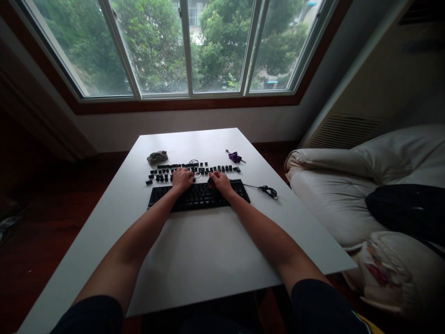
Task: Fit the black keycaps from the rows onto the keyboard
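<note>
A black keyboard lies on the white table in front of me, with many of its keys in place. Curled at its back edge, my left hand is beside the loose black keycaps; what its fingers hold, if anything, is hidden. My right hand is over the right half of the keyboard, thumb and fingers pinched together. A small dark thing with a touch of red shows at those fingertips, too small to name. Behind both hands the keycaps stand in loose rows.
On the white table a grey cloth lies at the back left. A purple cloth-like thing with a thin stick is at the back right. The coiled cable lies right of the keyboard. A pale sofa stands to the right.
</note>
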The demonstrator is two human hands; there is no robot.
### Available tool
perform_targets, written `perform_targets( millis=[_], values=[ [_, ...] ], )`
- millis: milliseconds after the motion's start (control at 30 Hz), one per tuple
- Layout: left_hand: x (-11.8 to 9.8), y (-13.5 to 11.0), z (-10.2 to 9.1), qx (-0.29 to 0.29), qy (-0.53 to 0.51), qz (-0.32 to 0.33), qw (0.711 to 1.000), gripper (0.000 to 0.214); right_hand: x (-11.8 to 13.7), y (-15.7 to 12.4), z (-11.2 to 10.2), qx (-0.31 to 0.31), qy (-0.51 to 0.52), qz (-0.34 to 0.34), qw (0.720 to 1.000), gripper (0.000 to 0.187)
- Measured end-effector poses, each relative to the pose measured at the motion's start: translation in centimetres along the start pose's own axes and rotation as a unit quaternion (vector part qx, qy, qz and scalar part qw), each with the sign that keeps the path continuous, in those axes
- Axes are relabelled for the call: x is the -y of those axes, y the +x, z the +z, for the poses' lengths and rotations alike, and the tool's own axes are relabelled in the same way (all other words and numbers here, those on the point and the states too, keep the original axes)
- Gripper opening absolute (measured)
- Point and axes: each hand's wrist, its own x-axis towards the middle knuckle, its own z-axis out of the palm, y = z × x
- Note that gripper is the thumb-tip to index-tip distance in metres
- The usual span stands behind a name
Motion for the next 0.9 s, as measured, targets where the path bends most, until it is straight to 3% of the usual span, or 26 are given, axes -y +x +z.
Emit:
perform_targets(
  millis=[333,733,900],
  values=[
    [0.5,0.2,-0.2,0.031,-0.006,0.047,0.998,0.021,0.1,-0.1,0.0,-0.007,-0.024,0.004,1.000,0.040],
    [0.0,1.3,-0.5,0.000,0.027,0.061,0.998,0.018,-0.1,0.0,0.0,0.000,-0.013,0.000,1.000,0.039],
    [0.1,1.8,-0.4,0.016,0.050,0.091,0.994,0.018,0.0,0.0,0.0,0.003,-0.015,0.001,1.000,0.039]
  ],
)
